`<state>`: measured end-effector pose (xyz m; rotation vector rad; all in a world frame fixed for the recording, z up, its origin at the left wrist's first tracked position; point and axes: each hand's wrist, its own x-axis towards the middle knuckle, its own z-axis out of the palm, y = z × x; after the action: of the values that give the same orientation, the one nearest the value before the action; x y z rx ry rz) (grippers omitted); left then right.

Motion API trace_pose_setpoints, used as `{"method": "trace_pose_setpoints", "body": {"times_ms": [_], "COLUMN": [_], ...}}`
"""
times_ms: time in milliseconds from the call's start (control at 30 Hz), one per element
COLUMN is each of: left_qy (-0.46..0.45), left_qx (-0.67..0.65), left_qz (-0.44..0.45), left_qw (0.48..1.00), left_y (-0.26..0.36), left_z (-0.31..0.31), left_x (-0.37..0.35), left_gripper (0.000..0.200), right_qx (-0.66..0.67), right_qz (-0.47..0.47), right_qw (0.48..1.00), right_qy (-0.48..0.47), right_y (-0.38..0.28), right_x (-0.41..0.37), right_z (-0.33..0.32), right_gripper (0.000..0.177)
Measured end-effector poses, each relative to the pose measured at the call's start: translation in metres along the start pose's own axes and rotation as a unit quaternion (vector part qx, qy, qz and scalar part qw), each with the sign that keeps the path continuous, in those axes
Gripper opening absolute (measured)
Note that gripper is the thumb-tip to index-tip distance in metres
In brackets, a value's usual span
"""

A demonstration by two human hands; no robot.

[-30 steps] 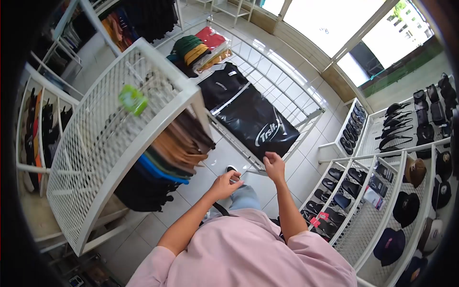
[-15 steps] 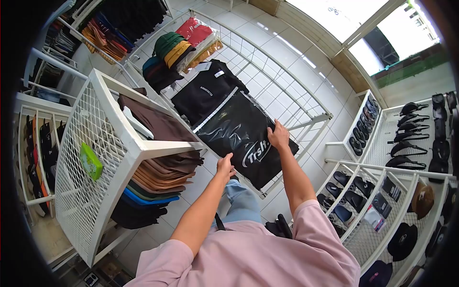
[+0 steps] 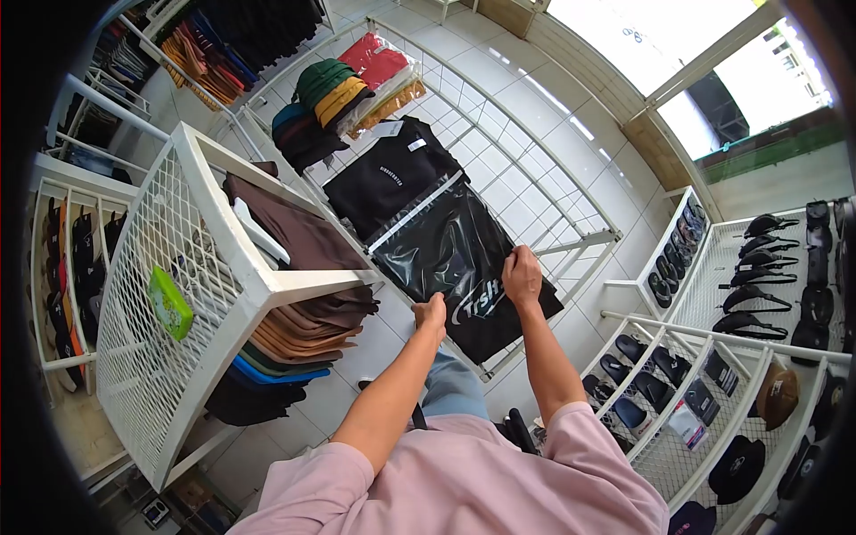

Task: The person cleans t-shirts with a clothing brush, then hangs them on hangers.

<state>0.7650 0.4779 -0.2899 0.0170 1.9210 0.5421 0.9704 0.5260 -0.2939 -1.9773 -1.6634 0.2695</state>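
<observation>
A plastic-wrapped black garment [image 3: 446,241] lies flat on a white wire rack in front of me, with white lettering and a pale strip along its far edge. My left hand [image 3: 432,314] is closed at its near left edge, the thumb on top and the other fingers partly hidden. On the opposite side, my right hand [image 3: 522,275] pinches the right edge near the lettering, which it partly covers. Just beyond the wrapped garment is a folded black shirt [image 3: 392,174] with small white print and a tag.
Folded caps [image 3: 325,94] and bagged red and yellow garments [image 3: 379,61] sit at the rack's far end. To my left stands a white mesh stand [image 3: 169,294] with hanging trousers [image 3: 299,321] and a green packet [image 3: 169,303]. Racks of sandals [image 3: 655,392], caps and waist bags [image 3: 762,267] line the right.
Both hands have closed in on the wrapped garment's edges, the right fingers curling where they were more spread. The left hand has moved slightly right and the view has shifted a little.
</observation>
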Motion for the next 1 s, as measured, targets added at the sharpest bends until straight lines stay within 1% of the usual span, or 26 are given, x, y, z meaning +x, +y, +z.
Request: {"method": "trace_pose_setpoints", "body": {"times_ms": [33, 133, 167, 267, 300, 333, 400, 467, 500, 567, 600, 667, 700, 733, 800, 833, 900, 933, 967, 1000], "left_qy": [0.019, 0.025, 0.016, -0.144, -0.156, -0.168, -0.178, -0.202, -0.206, -0.208, -0.224, -0.254, -0.265, -0.276, -0.298, -0.298, -0.234, -0.199, -0.183, -0.179], "left_qx": [0.024, 0.042, 0.028, 0.013, -0.023, -0.057, -0.038, -0.08, -0.078, -0.074, -0.078, -0.083, -0.079, -0.093, -0.118, -0.134, -0.137, -0.137, -0.153, -0.163], "left_qz": [0.012, 0.054, 0.087, 0.213, 0.274, 0.336, 0.403, 0.426, 0.448, 0.491, 0.499, 0.519, 0.524, 0.531, 0.543, 0.538, 0.598, 0.624, 0.624, 0.617], "left_qw": [0.999, 0.997, 0.996, 0.966, 0.949, 0.925, 0.897, 0.878, 0.867, 0.842, 0.833, 0.812, 0.805, 0.796, 0.776, 0.777, 0.754, 0.743, 0.744, 0.749], "left_y": [-0.004, -0.013, -0.025, -0.023, -0.02, -0.015, -0.004, 0.014, 0.02, 0.032, 0.037, 0.047, 0.049, 0.052, 0.056, 0.059, 0.061, 0.059, 0.052, 0.046], "left_z": [-0.002, -0.008, -0.007, -0.032, -0.042, -0.05, -0.072, -0.097, -0.11, -0.138, -0.155, -0.189, -0.207, -0.226, -0.268, -0.295, -0.349, -0.378, -0.405, -0.438], "left_x": [-0.001, -0.012, -0.001, -0.024, -0.044, -0.067, -0.094, -0.134, -0.15, -0.18, -0.197, -0.227, -0.238, -0.246, -0.26, -0.269, -0.275, -0.274, -0.271, -0.27], "left_gripper": [0.088, 0.088, 0.076, 0.051, 0.043, 0.035, 0.031, 0.035, 0.034, 0.03, 0.03, 0.028, 0.026, 0.024, 0.021, 0.019, 0.021, 0.022, 0.028, 0.03], "right_qx": [0.016, 0.019, 0.04, 0.099, 0.134, 0.153, 0.192, 0.225, 0.264, 0.286, 0.298, 0.331, 0.349, 0.39, 0.42, 0.428, 0.448, 0.456, 0.463, 0.468], "right_qz": [0.03, 0.073, 0.081, 0.1, 0.115, 0.109, 0.091, 0.094, 0.102, 0.081, 0.071, 0.061, 0.052, 0.058, -0.01, -0.007, -0.001, -0.005, -0.008, -0.013], "right_qw": [0.999, 0.997, 0.996, 0.99, 0.984, 0.981, 0.974, 0.964, 0.954, 0.946, 0.94, 0.926, 0.913, 0.896, 0.883, 0.884, 0.884, 0.883, 0.882, 0.881], "right_qy": [-0.007, -0.023, -0.004, 0.026, 0.033, 0.054, 0.081, 0.104, 0.095, 0.132, 0.149, 0.173, 0.206, 0.204, 0.211, 0.188, 0.133, 0.113, 0.092, 0.07], "right_y": [-0.005, -0.013, -0.015, -0.035, -0.042, -0.046, -0.063, -0.083, -0.099, -0.116, -0.126, -0.163, -0.184, -0.201, -0.23, -0.264, -0.338, -0.362, -0.386, -0.412], "right_x": [-0.003, -0.005, -0.006, -0.009, -0.011, -0.013, -0.019, -0.023, -0.027, -0.034, -0.038, -0.045, -0.049, -0.054, -0.063, -0.07, -0.093, -0.105, -0.12, -0.134], "right_z": [-0.004, -0.017, -0.022, -0.05, -0.061, -0.068, -0.096, -0.123, -0.139, -0.159, -0.168, -0.195, -0.204, -0.212, -0.219, -0.227, -0.236, -0.229, -0.223, -0.216], "right_gripper": [0.015, 0.016, 0.019, 0.019, 0.02, 0.018, 0.019, 0.018, 0.015, 0.017, 0.018, 0.017, 0.014, 0.013, 0.015, 0.019, 0.028, 0.031, 0.035, 0.039]}}
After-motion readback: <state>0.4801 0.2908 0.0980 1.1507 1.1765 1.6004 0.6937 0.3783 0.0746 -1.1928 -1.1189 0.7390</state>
